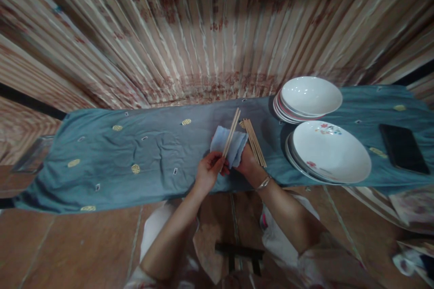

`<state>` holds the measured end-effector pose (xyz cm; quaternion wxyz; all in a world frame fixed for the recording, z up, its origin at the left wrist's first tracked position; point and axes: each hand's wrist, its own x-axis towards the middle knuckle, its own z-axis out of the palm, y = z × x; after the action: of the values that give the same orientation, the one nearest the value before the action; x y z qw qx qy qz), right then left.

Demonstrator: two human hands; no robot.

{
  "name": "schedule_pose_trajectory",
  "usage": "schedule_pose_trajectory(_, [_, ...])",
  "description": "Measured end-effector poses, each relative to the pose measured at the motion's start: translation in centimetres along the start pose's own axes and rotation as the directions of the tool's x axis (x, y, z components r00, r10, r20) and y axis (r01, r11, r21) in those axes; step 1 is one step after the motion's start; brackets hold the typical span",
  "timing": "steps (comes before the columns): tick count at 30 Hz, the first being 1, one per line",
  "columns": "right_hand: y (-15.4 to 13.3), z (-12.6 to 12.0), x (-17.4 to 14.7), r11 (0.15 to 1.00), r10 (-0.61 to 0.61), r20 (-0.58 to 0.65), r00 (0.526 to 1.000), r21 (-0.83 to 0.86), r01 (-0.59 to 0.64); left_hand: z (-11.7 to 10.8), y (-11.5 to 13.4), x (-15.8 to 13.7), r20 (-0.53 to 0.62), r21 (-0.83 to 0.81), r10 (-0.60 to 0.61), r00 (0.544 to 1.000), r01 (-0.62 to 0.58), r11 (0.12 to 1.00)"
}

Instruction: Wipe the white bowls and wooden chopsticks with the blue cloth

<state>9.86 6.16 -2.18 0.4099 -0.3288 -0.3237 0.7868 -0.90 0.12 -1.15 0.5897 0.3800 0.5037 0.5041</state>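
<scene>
A pair of wooden chopsticks (233, 127) points up and away from me, its near ends pinched in the closed fingers of my left hand (210, 167). Behind the chopsticks spreads a folded light-blue cloth (221, 138). My right hand (247, 160), with a bracelet at the wrist, holds this cloth from below and the right; most of its fingers are hidden by it. Just right of the cloth, several more chopsticks (255, 142) lie side by side on the teal tablecloth (162, 153).
On the right stand a stack of white bowls (312, 95) and, nearer me, a stack of white plates with flower prints (334, 151). A black phone (403, 149) lies at the far right. A pleated curtain (203, 31) hangs behind the table.
</scene>
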Motion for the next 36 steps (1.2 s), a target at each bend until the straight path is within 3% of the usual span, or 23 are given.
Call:
schedule_pose_trajectory(7, [-0.1,1.1,-1.4,1.0,0.025,0.093,0.995,0.01,-0.026,-0.3,-0.5,0.9,-0.022,-0.056,-0.009,1.0,0.008,0.998])
schedule_pose_trajectory(12, [0.1,1.3,-1.6,0.997,0.007,0.09,0.996,-0.081,0.0,-0.6,-0.5,1.4,-0.042,-0.031,0.038,0.998,-0.039,0.999])
schedule_pose_trajectory(16, [0.0,1.2,-1.5,0.999,0.016,0.082,0.997,-0.053,-0.012,-0.4,-0.4,1.4,-0.049,-0.012,0.031,0.998,-0.032,0.999])
schedule_pose_trajectory(24, [-0.4,-0.5,-0.7,0.998,-0.001,-0.095,0.995,0.057,0.007,0.1,-0.4,0.9,-0.007,-0.026,-0.043,0.999,0.043,0.999])
schedule_pose_trajectory(30, [-2.0,-2.1,0.2,0.983,-0.086,-0.286,0.954,0.135,0.129,0.3,-1.1,0.6,0.026,-0.017,-0.073,0.997,0.073,0.997])
schedule_pose_trajectory(36, [-2.3,-2.0,-0.1,0.981,-0.104,-0.277,0.955,0.132,0.145,0.2,-1.5,0.9,-0.017,-0.006,-0.022,1.0,0.022,1.0])
